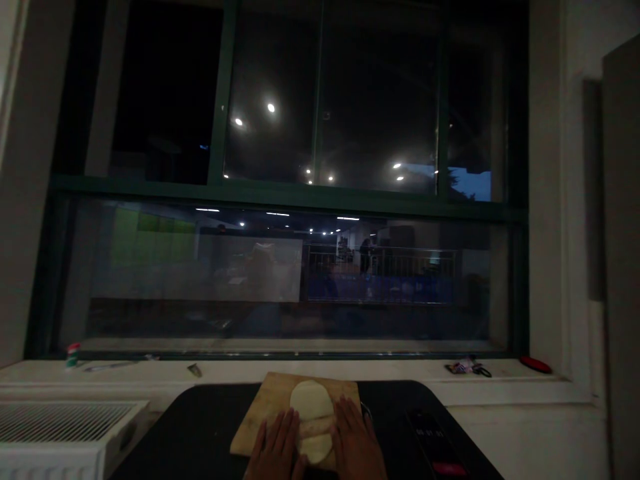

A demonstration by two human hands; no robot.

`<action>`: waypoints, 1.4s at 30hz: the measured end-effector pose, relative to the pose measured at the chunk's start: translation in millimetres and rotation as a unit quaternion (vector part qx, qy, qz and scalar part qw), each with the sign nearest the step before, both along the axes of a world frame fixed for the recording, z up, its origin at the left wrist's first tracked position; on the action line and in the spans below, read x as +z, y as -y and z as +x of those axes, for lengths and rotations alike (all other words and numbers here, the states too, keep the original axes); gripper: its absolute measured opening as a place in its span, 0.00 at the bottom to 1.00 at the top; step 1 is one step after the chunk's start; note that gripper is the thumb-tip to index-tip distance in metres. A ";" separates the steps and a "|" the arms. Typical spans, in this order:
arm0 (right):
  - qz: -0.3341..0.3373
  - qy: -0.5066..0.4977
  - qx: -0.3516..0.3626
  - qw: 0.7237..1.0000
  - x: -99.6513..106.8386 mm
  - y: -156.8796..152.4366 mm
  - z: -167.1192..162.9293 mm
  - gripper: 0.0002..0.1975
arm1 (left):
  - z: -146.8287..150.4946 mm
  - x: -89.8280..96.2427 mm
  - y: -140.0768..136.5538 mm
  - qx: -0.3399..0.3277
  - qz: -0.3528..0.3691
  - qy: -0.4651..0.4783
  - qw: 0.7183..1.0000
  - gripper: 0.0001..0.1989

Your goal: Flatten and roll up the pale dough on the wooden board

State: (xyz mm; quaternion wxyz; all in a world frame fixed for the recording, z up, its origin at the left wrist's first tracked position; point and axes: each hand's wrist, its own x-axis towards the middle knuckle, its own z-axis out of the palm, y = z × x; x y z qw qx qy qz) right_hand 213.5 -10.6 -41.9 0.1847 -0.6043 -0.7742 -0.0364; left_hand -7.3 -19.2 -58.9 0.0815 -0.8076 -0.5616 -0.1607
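Note:
An oval sheet of pale dough (311, 395) lies on a wooden board (270, 393). Across the dough runs a short wooden rolling pin (316, 427), its two ends hidden beneath my hands. My left hand (276, 443) rests over the left end, fingers stretched forward and lying flat rather than wrapped round it. On the other end lies my right hand (356, 440), palm down, its fingers also extended. The far part of the dough shows beyond the pin and a smaller part shows on the near side.
The board lies on a black table (200, 420). To the right is a phone (435, 437) with lit digits. Behind, the windowsill (320, 370) bears a small red-capped container (73, 355), small items (467, 367) and a red oval object (535, 364). A radiator (65, 427) stands left.

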 end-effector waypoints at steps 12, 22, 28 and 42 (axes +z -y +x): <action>0.033 -0.015 -0.019 0.999 16.3 -43.0 -22.3 0.28 | 8.0 33.8 -26.6 0.027 -0.062 -0.005 0.998 0.33; 0.036 -0.008 -0.026 0.999 22.8 -91.4 -34.7 0.28 | 7.9 58.3 -60.6 0.040 -0.085 -0.097 0.991 0.26; 0.001 -0.007 -0.032 0.999 29.2 -116.9 -41.8 0.31 | 1.9 57.5 -93.7 0.022 -0.076 -0.133 0.988 0.27; -0.113 -0.010 -0.016 0.993 36.0 -173.1 -49.4 0.35 | -14.1 44.7 -165.2 0.008 -0.097 -0.061 0.993 0.26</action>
